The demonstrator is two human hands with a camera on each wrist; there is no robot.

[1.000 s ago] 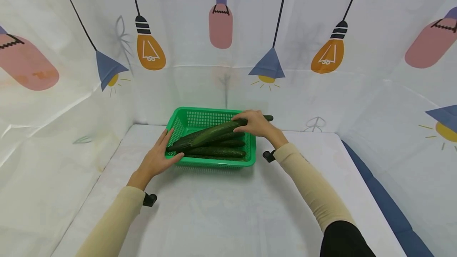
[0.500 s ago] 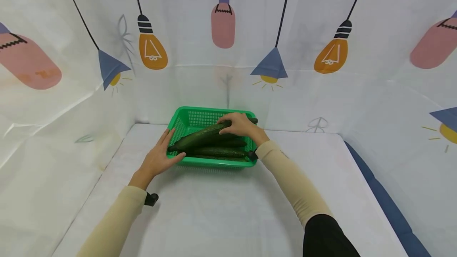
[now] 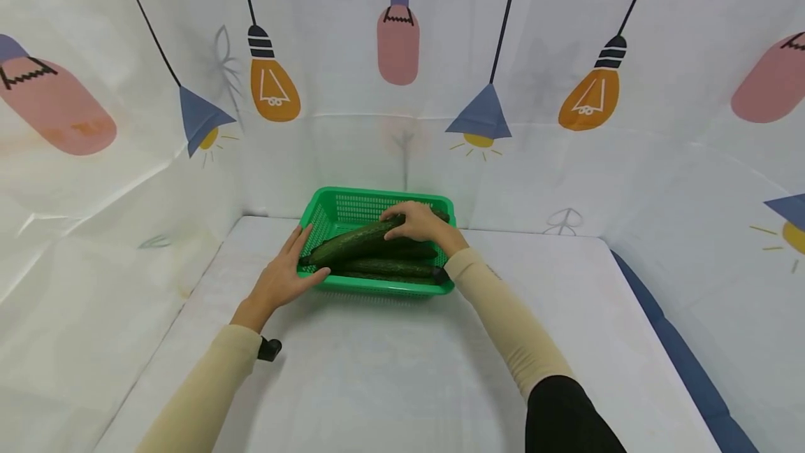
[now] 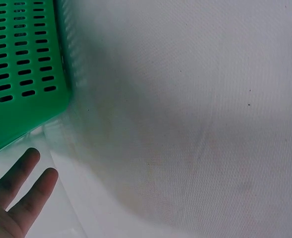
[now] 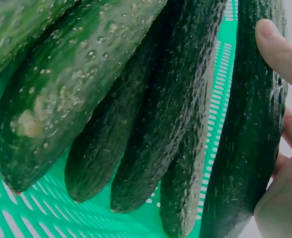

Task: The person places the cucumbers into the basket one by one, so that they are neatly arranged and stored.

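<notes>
Several dark green cucumbers (image 3: 390, 268) lie in a green slotted plastic basket (image 3: 377, 286). My right hand (image 3: 419, 222) grips the uppermost cucumber (image 3: 342, 245) near its right end, with the thumb on one side and fingers on the other. This held cucumber (image 5: 245, 114) also shows in the right wrist view, alongside other bumpy cucumbers (image 5: 71, 99). My left hand (image 3: 279, 282) is at the basket's left end, fingers spread along the side and thumb by the front rim. In the left wrist view, two straight fingers of the left hand (image 4: 17, 203) show near the basket wall (image 4: 27, 111).
The basket stands near the far edge of a white-covered table (image 3: 390, 369). A white sheet (image 3: 352, 152) printed with lamps hangs behind and at the sides. Something dark blue (image 3: 679, 348) runs beside the table's right edge.
My right hand has moved left and slightly down with the cucumber, whose right end now lies within the basket's rim. My left hand keeps its place at the basket.
</notes>
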